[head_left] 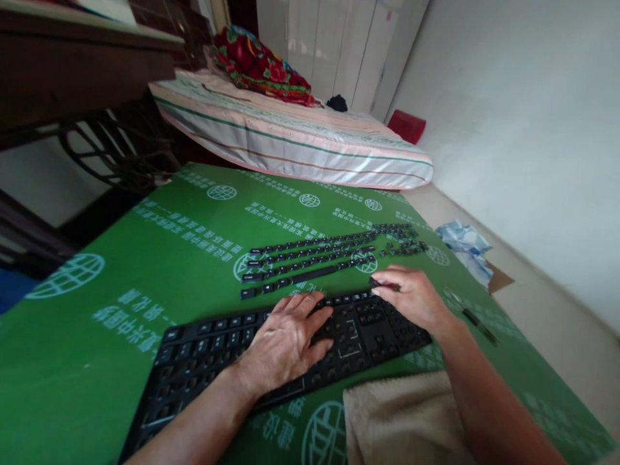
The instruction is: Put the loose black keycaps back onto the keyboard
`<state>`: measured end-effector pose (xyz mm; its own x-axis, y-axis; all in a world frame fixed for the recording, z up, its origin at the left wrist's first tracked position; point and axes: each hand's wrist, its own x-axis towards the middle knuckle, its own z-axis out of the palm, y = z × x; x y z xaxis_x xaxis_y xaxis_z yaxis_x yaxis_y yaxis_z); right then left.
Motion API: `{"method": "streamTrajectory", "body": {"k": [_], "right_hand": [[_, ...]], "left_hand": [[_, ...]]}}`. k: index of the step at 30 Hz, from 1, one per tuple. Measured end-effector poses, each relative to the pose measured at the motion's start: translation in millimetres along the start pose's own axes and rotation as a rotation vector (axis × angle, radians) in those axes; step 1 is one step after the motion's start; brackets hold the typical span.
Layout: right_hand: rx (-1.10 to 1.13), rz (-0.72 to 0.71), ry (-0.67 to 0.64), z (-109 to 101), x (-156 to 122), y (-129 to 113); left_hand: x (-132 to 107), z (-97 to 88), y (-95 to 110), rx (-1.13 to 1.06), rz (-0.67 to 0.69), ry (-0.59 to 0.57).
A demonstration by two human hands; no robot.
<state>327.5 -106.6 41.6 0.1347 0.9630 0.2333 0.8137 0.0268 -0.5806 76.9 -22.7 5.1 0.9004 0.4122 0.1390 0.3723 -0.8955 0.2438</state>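
Observation:
A black keyboard lies slantwise on the green board, with keycaps along its far rows and bare key seats over much of the rest. Palm down on its middle, my left hand has its fingers spread. My right hand pinches a small black piece between thumb and fingers at the keyboard's far right edge; its exact kind is hard to make out. Beyond the keyboard, loose black keycaps are laid out in several rows, with a denser cluster of keycaps at their right end.
The green printed board carries everything. A tan cloth lies at its near edge. To the right is a slim dark-handled tool. A blue-white bag sits on the floor. Behind stands a bed; at left, a dark table.

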Motion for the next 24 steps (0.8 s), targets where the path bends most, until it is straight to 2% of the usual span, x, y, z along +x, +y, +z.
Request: {"method": "streamTrajectory", "body": {"k": [4,7,15,18,24], "right_hand": [[0.055,0.023,0.159,-4,-5,-2],[0.057,0.010,0.184,0,-7,-8],[0.065,-0.046,0.004,34,-13,-23],[0.105,-0.035,-0.050,35,-15,-23],[0.323,0.092,-0.151,29,-14,-18]], "left_hand": [[0,0.9,0,0.002,-0.008,0.007],[-1,0.8,0,0.004,-0.005,0.008],[-1,2.2,2,-0.032,-0.004,0.026],[0,2.6,2,-0.039,0.000,0.032],[0,3.9,5,-0.038,-0.013,0.025]]}}
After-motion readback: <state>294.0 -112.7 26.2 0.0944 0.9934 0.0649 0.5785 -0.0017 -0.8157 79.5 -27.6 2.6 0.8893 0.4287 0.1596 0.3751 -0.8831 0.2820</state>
